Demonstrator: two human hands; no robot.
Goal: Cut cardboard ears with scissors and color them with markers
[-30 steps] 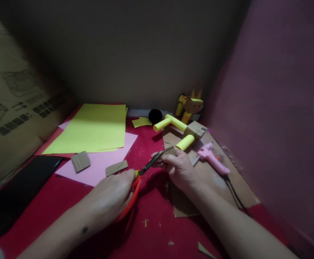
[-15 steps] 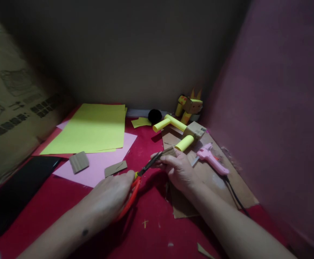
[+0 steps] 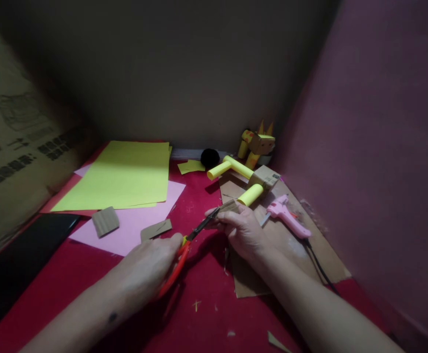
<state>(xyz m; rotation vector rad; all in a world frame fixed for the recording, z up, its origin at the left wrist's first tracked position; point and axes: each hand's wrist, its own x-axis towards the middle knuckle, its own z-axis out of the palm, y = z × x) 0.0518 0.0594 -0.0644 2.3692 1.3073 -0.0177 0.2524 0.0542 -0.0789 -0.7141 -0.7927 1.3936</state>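
Note:
My left hand [image 3: 155,260] is closed round the handles of red-handled scissors [image 3: 174,275], whose dark blades point up and right. Pinched in my right hand [image 3: 244,233] is a small piece of cardboard [image 3: 230,207], and the blade tips meet its left edge. Just beyond that hand lies a figure of yellow paper tubes [image 3: 251,195] with a cardboard block [image 3: 265,177] on it. A pink glue gun [image 3: 289,215] rests to the right, on a flat cardboard sheet [image 3: 322,250].
Yellow paper [image 3: 118,171] and pink paper [image 3: 155,212] lie at the left, near two cardboard pieces [image 3: 105,221]. A finished-looking yellow animal figure [image 3: 260,143] and a black round object [image 3: 210,158] stand at the back. A dark flat object [image 3: 22,264] lies beside the big carton [image 3: 11,132].
The whole view has shifted very slightly. Both hands, the scissors and the cardboard piece keep nearly the same position relative to each other.

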